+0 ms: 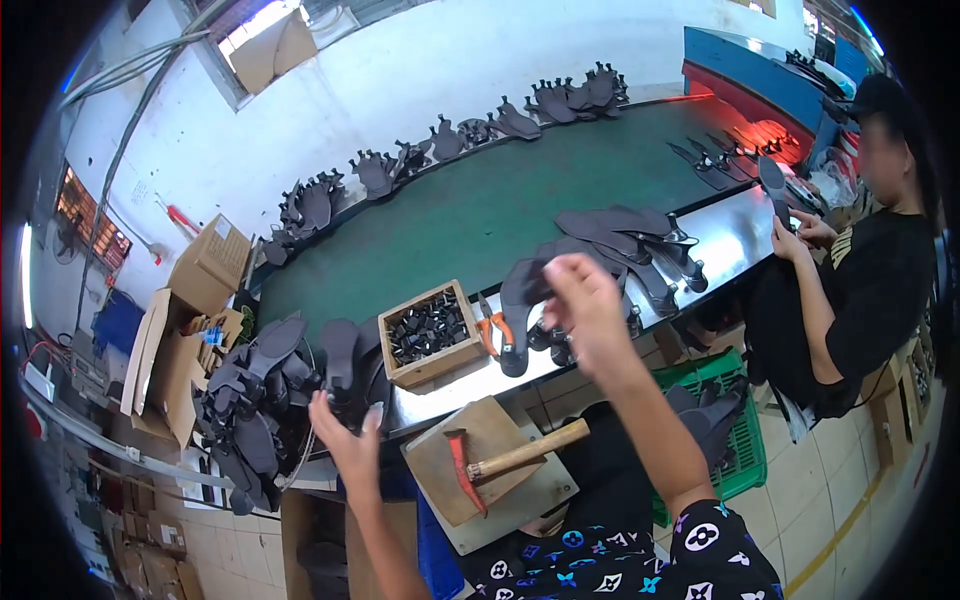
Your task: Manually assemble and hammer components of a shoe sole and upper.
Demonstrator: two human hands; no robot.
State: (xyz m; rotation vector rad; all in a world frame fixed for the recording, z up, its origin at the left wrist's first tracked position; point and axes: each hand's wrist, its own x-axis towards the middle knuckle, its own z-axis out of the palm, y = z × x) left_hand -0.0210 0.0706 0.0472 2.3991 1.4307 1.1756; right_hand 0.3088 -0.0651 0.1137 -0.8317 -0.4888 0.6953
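Three groups of dark-grey heeled soles: left pile (258, 400), right pile (612, 240), far row (447, 142); looks mid-batch, finished count unclear. Left hand (345, 440): fingers apart. Right hand (590, 315) blurred by single dark-grey sole (516, 292), green-topped bench (430, 230), near side; can't tell if gripping.

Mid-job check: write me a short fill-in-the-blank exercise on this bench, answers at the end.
1. The hammer head is coloured ____.
2. The handles of the pliers are coloured ____.
3. The hand by the heeled shoe beside the pliers is the wearer's ____ one.
4. The box of small black pieces is made of ____.

Missing words: red; orange; right; wood.
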